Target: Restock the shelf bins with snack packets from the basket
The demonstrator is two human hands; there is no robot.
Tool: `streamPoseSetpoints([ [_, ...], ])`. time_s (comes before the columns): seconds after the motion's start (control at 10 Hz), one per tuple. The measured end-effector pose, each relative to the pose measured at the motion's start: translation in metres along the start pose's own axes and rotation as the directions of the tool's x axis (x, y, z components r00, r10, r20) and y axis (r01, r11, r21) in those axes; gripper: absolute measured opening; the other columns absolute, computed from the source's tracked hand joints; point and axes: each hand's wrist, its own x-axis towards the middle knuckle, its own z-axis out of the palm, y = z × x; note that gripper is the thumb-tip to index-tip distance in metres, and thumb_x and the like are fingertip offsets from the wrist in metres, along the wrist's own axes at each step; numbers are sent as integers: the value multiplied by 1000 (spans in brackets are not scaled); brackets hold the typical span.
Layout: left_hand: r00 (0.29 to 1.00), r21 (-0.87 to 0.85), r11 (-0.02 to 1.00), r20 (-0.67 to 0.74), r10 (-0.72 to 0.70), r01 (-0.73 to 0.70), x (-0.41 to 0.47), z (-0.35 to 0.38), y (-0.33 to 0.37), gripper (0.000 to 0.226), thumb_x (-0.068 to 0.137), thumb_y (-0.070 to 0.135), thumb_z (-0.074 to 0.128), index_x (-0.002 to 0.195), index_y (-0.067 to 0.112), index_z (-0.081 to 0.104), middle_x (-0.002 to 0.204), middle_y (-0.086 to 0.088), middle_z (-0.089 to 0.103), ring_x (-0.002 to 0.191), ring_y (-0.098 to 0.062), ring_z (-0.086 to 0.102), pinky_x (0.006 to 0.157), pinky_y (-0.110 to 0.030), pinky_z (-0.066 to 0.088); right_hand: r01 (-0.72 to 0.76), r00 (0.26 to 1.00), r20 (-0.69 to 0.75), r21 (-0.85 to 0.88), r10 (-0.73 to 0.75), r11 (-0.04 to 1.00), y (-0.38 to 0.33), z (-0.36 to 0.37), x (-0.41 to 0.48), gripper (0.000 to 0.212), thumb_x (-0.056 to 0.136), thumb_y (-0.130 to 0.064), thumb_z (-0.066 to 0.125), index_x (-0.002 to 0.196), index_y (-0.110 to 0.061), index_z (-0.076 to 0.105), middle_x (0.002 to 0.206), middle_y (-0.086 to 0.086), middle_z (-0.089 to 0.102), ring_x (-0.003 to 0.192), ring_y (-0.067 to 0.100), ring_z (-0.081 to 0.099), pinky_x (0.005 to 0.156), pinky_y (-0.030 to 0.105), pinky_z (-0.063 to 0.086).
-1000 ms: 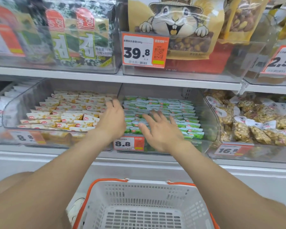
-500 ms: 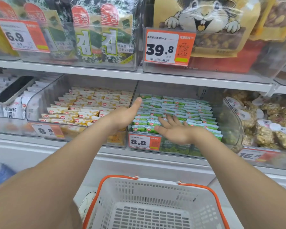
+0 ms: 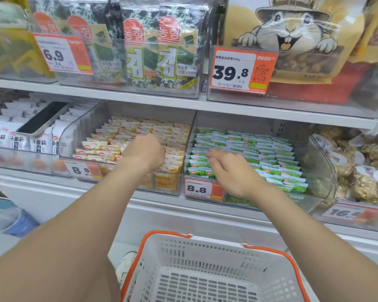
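fingers (image 3: 220,154) of the right hand (image 3: 229,171) lie loosely bent and released, grasping nothing, on the front rows of green packets (image 3: 262,149) just above the 8.8 tag (image 3: 198,188) of the green bin (image 3: 319,168). my guess is they are patting the rows flat so the stock faces forward. up and to the left of that tag, the left hand (image 3: 145,152) hangs over the yellow packets (image 3: 140,129) in the neighbouring bin (image 3: 74,138). its fingers curl down out of sight, and blur hides whether they pinch a packet, so i cannot tell. both kinds of packet stand upright in tight rows, likely so the labels show. well below the tag, the basket (image 3: 205,249) shows only bare mesh floor, which suggests the restocking is nearly done.
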Motion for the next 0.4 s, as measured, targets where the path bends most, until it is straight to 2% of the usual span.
streamPoseSetpoints([
  [0.1, 988, 98, 995, 149, -36, 21, 4, -6, -17, 8, 98, 3, 47, 96, 3, 54, 86, -10, 54, 82, -28, 56, 68, -36, 45, 1, 981, 194, 1, -1, 1000, -15, 13, 3, 46, 112, -34, 24, 115, -8, 61, 128, 14, 63, 130, 34, 53, 98, 43, 44],
  [0.2, 984, 77, 997, 178, -21, 7, 9, -5, -20, 14, 98, 1, 44, 87, 4, 53, 83, -8, 53, 72, -19, 51, 59, -30, 41, -20, 958, 284, -43, 32, 999, -12, 21, 7, 48, 112, -40, 17, 126, -15, 56, 146, 7, 53, 151, 25, 31, 108, 39, 34],
  [0.3, 986, 62, 998, 163, -35, 25, 9, -3, -21, 17, 99, 3, 45, 85, 5, 55, 85, -9, 56, 74, -21, 53, 64, -32, 43, -38, 963, 268, -23, 43, 999, -15, 18, 7, 51, 113, -37, 19, 133, -10, 56, 151, 10, 50, 152, 26, 30, 114, 38, 31],
  [0.4, 998, -43, 999, 62, -28, 31, 5, 1, -15, 14, 98, 7, 47, 86, 6, 53, 96, -14, 61, 84, -30, 60, 68, -39, 45, -75, 991, 115, 72, 67, 995, -19, 14, 6, 48, 113, -31, 27, 126, 0, 61, 129, 15, 67, 128, 32, 55, 102, 35, 40],
])
